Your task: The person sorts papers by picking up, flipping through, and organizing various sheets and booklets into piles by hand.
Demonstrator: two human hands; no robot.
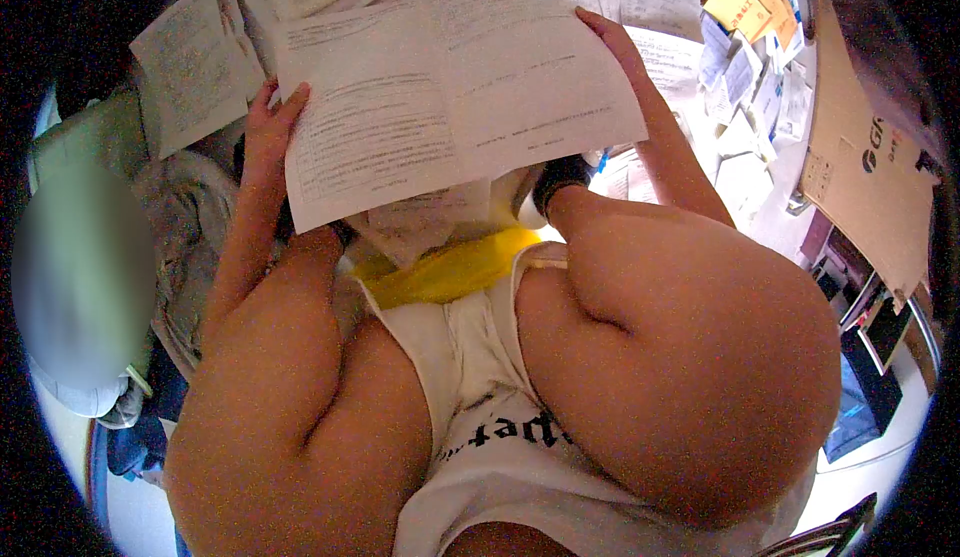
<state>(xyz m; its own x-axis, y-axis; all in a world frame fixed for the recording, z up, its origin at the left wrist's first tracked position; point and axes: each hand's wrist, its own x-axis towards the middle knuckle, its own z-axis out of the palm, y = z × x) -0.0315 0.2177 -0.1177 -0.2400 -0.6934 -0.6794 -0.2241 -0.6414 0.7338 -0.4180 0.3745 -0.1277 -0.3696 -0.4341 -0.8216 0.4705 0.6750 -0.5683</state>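
Observation:
A large printed sheet of paper (370, 107) with a fold down its middle is held up over my bent knees. My left hand (277, 122) grips its left edge, the thumb at the margin and other fingers partly hidden. At the upper right edge, my right hand (612, 39) has hold of the same sheet, most of its fingers behind it. Below the sheet, more papers (425, 219) and something yellow (440, 267) show between my legs. Small print on the sheet is too blurred to read.
Loose printed papers (195, 62) spread beyond the sheet. To the right lie crumpled papers (745, 87) and a yellow envelope (735, 5). A cardboard box (870, 157) stands at the far right. Crumpled grey cloth (185, 217) lies on the left, near a blurred round patch.

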